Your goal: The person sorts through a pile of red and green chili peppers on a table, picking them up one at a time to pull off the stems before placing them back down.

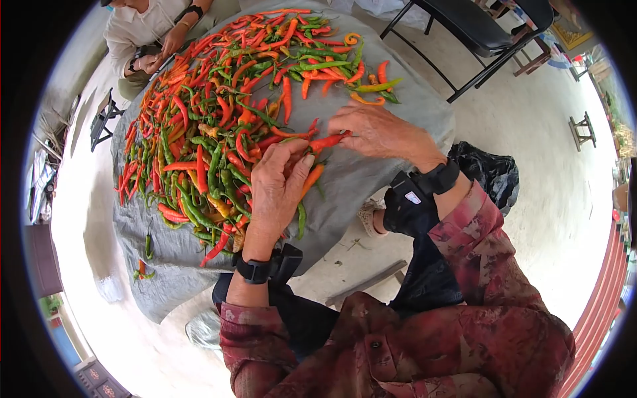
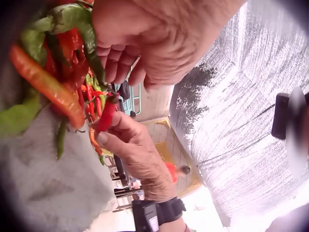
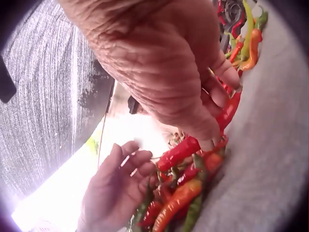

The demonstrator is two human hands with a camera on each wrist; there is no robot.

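Observation:
A heap of red, orange and green chili peppers (image 1: 219,113) lies on a grey cloth (image 1: 345,182) spread over a table. My right hand (image 1: 371,129) pinches a long red chili (image 1: 328,141) at the heap's near right edge; the wrist views show the same red chili (image 2: 107,113) (image 3: 179,152) between its thumb and fingers. My left hand (image 1: 279,182) rests on the peppers just to the left, fingers relaxed and holding nothing, and its palm faces the right wrist view (image 3: 116,188). An orange chili (image 2: 46,82) and a green one (image 2: 72,19) lie under the left hand (image 2: 159,38).
Another person (image 1: 142,33) sits at the far left side of the table, hands at the heap. A black folding chair (image 1: 471,26) stands behind the table and a black bag (image 1: 488,169) lies on the floor at right. Small stools (image 1: 582,129) stand farther off.

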